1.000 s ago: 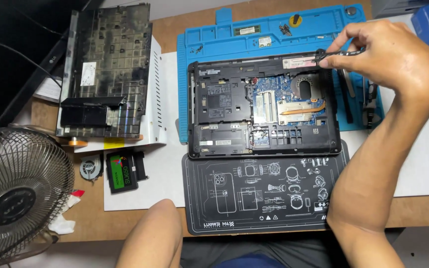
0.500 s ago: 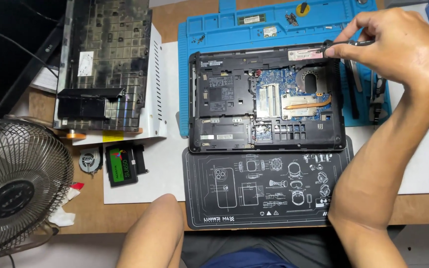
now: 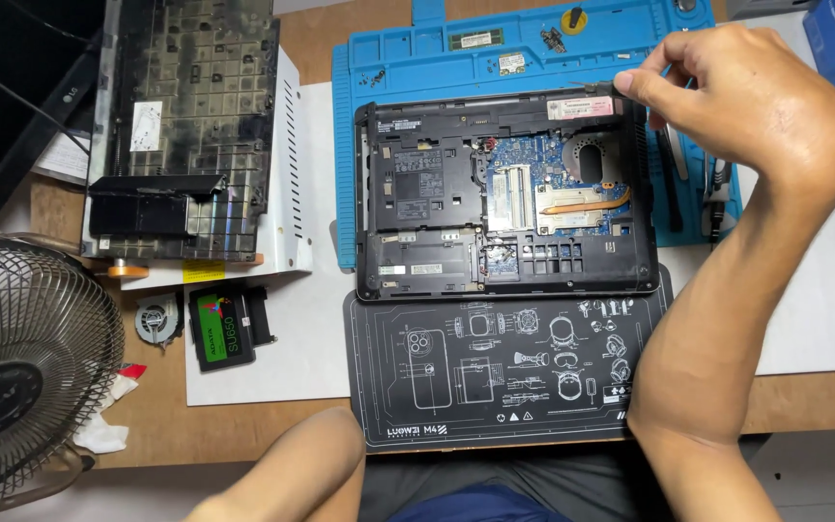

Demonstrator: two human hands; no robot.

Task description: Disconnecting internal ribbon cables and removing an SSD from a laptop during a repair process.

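An opened black laptop base [image 3: 417,184] lies bottom up, its blue circuit board and copper heat pipe [image 3: 587,205] exposed. My right hand [image 3: 746,97] hovers over the base's far right corner. Its thumb and fingers are pinched on a thin dark tool [image 3: 603,87] whose tip rests at that corner. My left forearm [image 3: 287,469] lies at the near edge, and its hand is out of view.
The base sits partly on a blue work mat [image 3: 408,68] with loose screws [image 3: 553,39] and partly on a black mat [image 3: 495,377]. At left are a removed laptop panel [image 3: 186,126], a flat black drive [image 3: 216,329], a small round fan [image 3: 157,322] and a wire desk fan [image 3: 21,377].
My right hand stays pinched on the tool at the laptop's far right corner, with only a slight shift. My left forearm has crept a little further into view.
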